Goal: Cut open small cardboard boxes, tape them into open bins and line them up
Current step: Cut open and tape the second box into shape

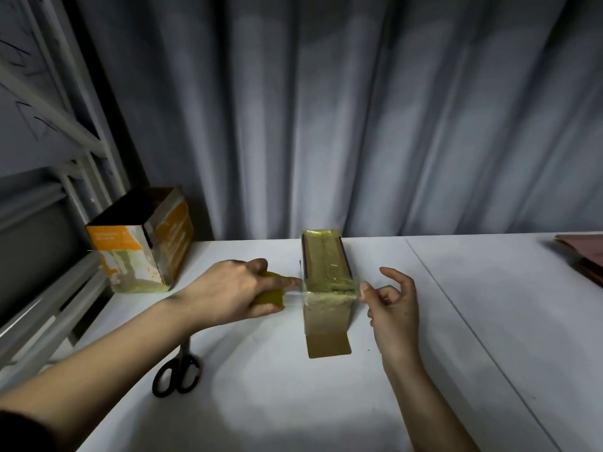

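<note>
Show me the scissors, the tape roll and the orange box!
scissors (177,375): head view, on the black handles.
tape roll (269,296): head view, its yellow side below the left hand.
orange box (114,243): head view, front wall.

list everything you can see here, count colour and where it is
narrow box: 1, olive-brown, open top, taped, middle of the table between the hands
flap: 1, brown, lying flat on the table at the narrow box's near end
tape roll: 1, yellowish, in the left hand, a clear strip running to the narrow box
open bin: 1, orange and white, taped, far left of the table
scissors: 1, black handles, on the table under the left forearm
flat stack: 1, reddish-brown, right edge of the table
table: 1, white
curtain: 1, grey, behind the table
rack: 1, grey metal, left
left hand: grips the tape roll, forefinger on the strip
right hand: pinches the tape end at the narrow box's right side
</note>
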